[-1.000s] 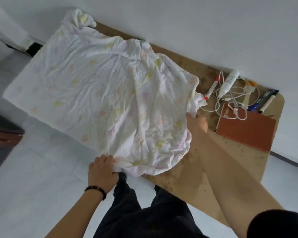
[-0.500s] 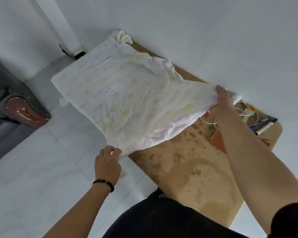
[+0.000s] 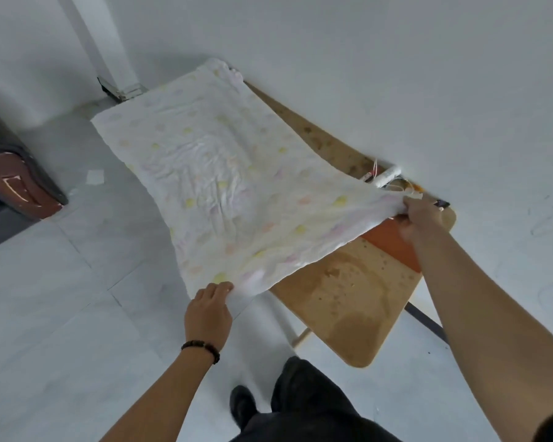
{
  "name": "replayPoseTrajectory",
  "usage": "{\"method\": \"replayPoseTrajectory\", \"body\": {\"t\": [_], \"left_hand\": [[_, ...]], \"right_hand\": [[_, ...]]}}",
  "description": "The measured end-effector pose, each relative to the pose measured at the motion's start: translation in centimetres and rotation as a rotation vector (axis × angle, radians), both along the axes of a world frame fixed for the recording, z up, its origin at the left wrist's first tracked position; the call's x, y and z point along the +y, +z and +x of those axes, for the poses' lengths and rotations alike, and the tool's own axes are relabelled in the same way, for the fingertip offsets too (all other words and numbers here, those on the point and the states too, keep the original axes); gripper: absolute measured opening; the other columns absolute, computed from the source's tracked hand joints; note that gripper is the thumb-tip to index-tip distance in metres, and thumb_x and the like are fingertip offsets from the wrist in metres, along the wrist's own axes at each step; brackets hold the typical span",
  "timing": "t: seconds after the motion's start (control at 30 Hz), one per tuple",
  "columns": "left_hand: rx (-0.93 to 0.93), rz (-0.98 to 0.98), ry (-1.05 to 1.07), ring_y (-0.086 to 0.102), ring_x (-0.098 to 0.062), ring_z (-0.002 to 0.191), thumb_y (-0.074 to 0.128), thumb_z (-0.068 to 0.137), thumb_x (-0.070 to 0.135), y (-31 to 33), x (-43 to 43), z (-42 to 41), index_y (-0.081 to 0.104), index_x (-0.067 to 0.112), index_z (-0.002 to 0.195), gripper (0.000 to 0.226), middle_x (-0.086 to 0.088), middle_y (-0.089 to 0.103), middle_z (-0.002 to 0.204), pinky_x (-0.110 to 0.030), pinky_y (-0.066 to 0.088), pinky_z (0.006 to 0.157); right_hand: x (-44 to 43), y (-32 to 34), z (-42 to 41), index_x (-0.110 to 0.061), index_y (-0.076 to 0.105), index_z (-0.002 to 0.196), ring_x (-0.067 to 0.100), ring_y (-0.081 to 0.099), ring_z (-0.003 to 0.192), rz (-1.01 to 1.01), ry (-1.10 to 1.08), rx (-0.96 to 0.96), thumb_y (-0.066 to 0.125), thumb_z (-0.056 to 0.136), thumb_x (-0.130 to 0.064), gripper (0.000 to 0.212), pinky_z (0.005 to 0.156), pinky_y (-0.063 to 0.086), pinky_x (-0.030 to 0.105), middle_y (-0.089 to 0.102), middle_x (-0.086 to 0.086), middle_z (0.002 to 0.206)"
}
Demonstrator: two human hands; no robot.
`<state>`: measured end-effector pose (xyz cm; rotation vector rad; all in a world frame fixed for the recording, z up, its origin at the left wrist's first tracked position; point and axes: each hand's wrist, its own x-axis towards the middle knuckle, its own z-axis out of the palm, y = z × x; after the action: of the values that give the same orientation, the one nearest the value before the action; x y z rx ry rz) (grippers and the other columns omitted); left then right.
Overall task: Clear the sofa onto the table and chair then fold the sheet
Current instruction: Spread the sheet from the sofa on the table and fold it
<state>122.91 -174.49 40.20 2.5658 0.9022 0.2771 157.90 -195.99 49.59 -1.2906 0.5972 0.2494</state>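
The sheet (image 3: 217,186), white with pale yellow and pink spots, lies spread over the long wooden table (image 3: 348,301) and is stretched between 2 hands at its near edge. Most of the cloth rests on the table top and covers its far part; the near edge is lifted a little and hangs in the air between the 2 grips. The cloth is wrinkled in the middle, and its far corner is bunched near the wall.

The left hand (image 3: 208,314) pinches the near left corner of the sheet, fingers curled over the edge with the cloth between fingers and thumb. This corner is beyond the side of the table, above the floor. On the wrist there is a dark bead bracelet (image 3: 201,346).

The right hand (image 3: 423,215) is closed on the near right corner and pulls it taut, so the edge runs in a straight line from one grip to the other. Just under this hand lies an orange-brown notebook (image 3: 391,242), partly covered by the cloth. Just behind the same grip, close to the wall, I see a white tube (image 3: 387,177) and some thin white cables (image 3: 396,186); other small things there are too hidden to name.

Far to the left of the left grip, a brown and grey sofa arm (image 3: 16,186) stands on the pale tiled floor (image 3: 61,314).
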Motion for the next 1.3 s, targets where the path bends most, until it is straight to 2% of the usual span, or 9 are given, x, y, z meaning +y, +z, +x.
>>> {"method": "replayPoseTrajectory", "body": {"t": [0.1, 0.2, 0.27, 0.47, 0.6, 0.77, 0.9, 1.07, 1.3], "left_hand": [[0.071, -0.032, 0.047, 0.058, -0.029, 0.084, 0.052, 0.069, -0.023, -0.1, -1.0, -0.7, 0.070, 0.011, 0.106, 0.053, -0.007, 0.065, 0.091, -0.029, 0.043, 0.055], [0.152, -0.048, 0.120, 0.048, -0.026, 0.092, 0.046, 0.073, -0.020, -0.1, -1.6, -0.4, 0.065, 0.010, 0.105, 0.048, -0.008, 0.053, 0.094, -0.029, 0.038, 0.056], [0.215, -0.036, 0.182, 0.043, -0.025, 0.092, 0.044, 0.075, -0.015, 0.3, -2.0, 0.3, 0.059, 0.008, 0.103, 0.040, -0.008, 0.046, 0.094, -0.031, 0.039, 0.058], [0.220, 0.051, 0.328, 0.044, -0.024, 0.063, 0.062, 0.080, 0.017, 2.0, -6.0, 3.6, 0.048, 0.013, 0.079, 0.014, 0.001, 0.046, 0.068, -0.028, 0.032, 0.053], [0.213, 0.168, 0.339, 0.038, -0.022, 0.043, 0.069, 0.075, 0.010, 2.2, -10.0, 6.7, 0.046, 0.010, 0.072, 0.023, 0.002, 0.039, 0.049, -0.030, 0.031, 0.054], [0.492, 0.183, 0.307, 0.050, -0.023, 0.076, 0.048, 0.081, -0.003, -1.0, -15.7, 9.1, 0.053, 0.013, 0.111, 0.034, -0.001, 0.058, 0.083, -0.032, 0.034, 0.068], [0.693, 0.083, 0.302, 0.050, -0.022, 0.106, 0.040, 0.088, 0.001, -2.9, -19.0, 8.9, 0.040, 0.024, 0.131, 0.049, -0.001, 0.054, 0.118, -0.031, 0.041, 0.083], [0.919, -0.091, 0.310, 0.046, -0.022, 0.114, 0.047, 0.092, 0.015, -3.9, -21.1, 7.6, 0.039, 0.026, 0.132, 0.042, -0.002, 0.048, 0.125, -0.031, 0.044, 0.091], [0.835, -0.260, 0.264, 0.054, -0.021, 0.099, 0.041, 0.087, 0.005, -5.3, -22.7, 7.9, 0.040, 0.025, 0.126, 0.045, -0.002, 0.054, 0.115, -0.030, 0.047, 0.079]], "right_hand": [[-0.1, 0.1, 0.5, -0.025, 0.034, 0.152, 0.028, 0.061, 0.108, -0.048, 0.129, -0.044, 0.044, 0.095, 0.008, 0.066, 0.088, 0.057, 0.041, 0.051, 0.012, 0.137], [0.1, 0.5, 1.9, -0.032, 0.040, 0.147, 0.021, 0.058, 0.080, -0.117, 0.230, -0.087, 0.038, 0.093, 0.009, 0.068, 0.055, 0.053, 0.028, 0.049, 0.013, 0.125], [-0.2, 0.3, 3.7, -0.026, 0.054, 0.137, 0.017, 0.054, 0.072, -0.192, 0.335, -0.112, 0.039, 0.094, 0.007, 0.056, 0.056, 0.050, 0.027, 0.056, 0.017, 0.125], [-2.5, 1.9, 10.6, -0.011, 0.045, 0.146, 0.024, 0.054, 0.123, -0.496, 0.432, -0.418, 0.035, 0.094, -0.001, 0.054, 0.109, 0.041, 0.034, 0.047, 0.011, 0.148], [-6.4, 1.8, 15.0, -0.012, 0.036, 0.150, 0.021, 0.049, 0.125, -0.774, 0.247, -0.739, 0.028, 0.096, -0.003, 0.056, 0.091, 0.034, 0.013, 0.036, 0.009, 0.154], [-11.9, -4.5, 18.6, -0.016, 0.033, 0.151, 0.033, 0.046, 0.132, -0.864, 0.423, -0.297, 0.039, 0.088, 0.004, 0.066, 0.090, 0.041, 0.029, 0.040, 0.010, 0.149], [-14.7, -8.5, 19.0, -0.016, 0.046, 0.144, 0.032, 0.056, 0.123, -0.736, 0.611, -0.035, 0.048, 0.091, -0.001, 0.055, 0.075, 0.046, 0.023, 0.052, 0.012, 0.143], [-14.7, -10.3, 18.0, -0.011, 0.057, 0.134, 0.032, 0.060, 0.116, -0.703, 0.779, -0.018, 0.048, 0.091, -0.001, 0.045, 0.072, 0.044, 0.028, 0.059, 0.015, 0.133], [-14.5, -11.4, 17.6, -0.016, 0.060, 0.134, 0.022, 0.059, 0.083, -0.681, 0.726, -0.039, 0.044, 0.094, 0.006, 0.048, 0.063, 0.049, 0.023, 0.063, 0.013, 0.123]]}}
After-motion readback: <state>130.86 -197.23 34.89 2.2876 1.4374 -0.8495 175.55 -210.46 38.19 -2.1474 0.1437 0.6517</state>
